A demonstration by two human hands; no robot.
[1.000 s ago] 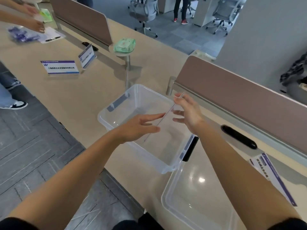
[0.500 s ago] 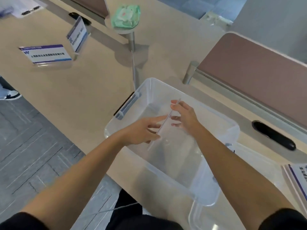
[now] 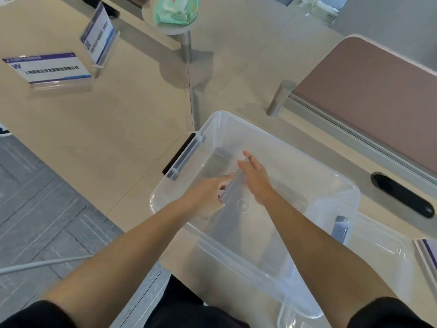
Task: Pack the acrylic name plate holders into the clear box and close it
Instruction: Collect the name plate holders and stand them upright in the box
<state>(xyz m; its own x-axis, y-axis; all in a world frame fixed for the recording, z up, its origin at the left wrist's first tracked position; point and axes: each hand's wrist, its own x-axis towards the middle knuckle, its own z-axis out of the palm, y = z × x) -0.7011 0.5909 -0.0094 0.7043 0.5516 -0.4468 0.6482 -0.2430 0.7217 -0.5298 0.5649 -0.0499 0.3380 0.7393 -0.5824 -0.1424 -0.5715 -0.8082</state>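
Two hands are down inside the clear box (image 3: pixel 260 143), which stands open on the desk (image 3: pixel 118 126) near its front edge. Between them is one acrylic name plate holder (image 3: pixel 233 183), transparent and hard to see; it stands on its edge, low in the box and nearer to the left wall, and I cannot tell if it touches the bottom. The left hand (image 3: pixel 208 197) holds the near end, with the index finger laid along the upper edge and the other fingers curled under. The right hand (image 3: pixel 256 178) takes the far end between the thumb and the longer fingers. The hands are close, separated only by the thin plate.

Just right of the box lies the lid (image 3: pixel 378 245), flat on the desk, with its rim beside the grey latch of the box. Past the lid, at the picture's right border, a purple-striped card (image 3: pixel 428 256) is partly cut off. Far left of the box, well apart from it, are a second holder (image 3: pixel 47 69) and a third holder (image 3: pixel 99 36), both with white and purple cards. Behind the box a green pack (image 3: pixel 175 8) rests on a small round stand. Behind and right of the box runs a brown partition (image 3: pixel 378 86), and a black oval slot (image 3: pixel 402 195) sits in the desk in front of it. A grey cable (image 3: pixel 35 263) hangs below the desk edge, left of the box.
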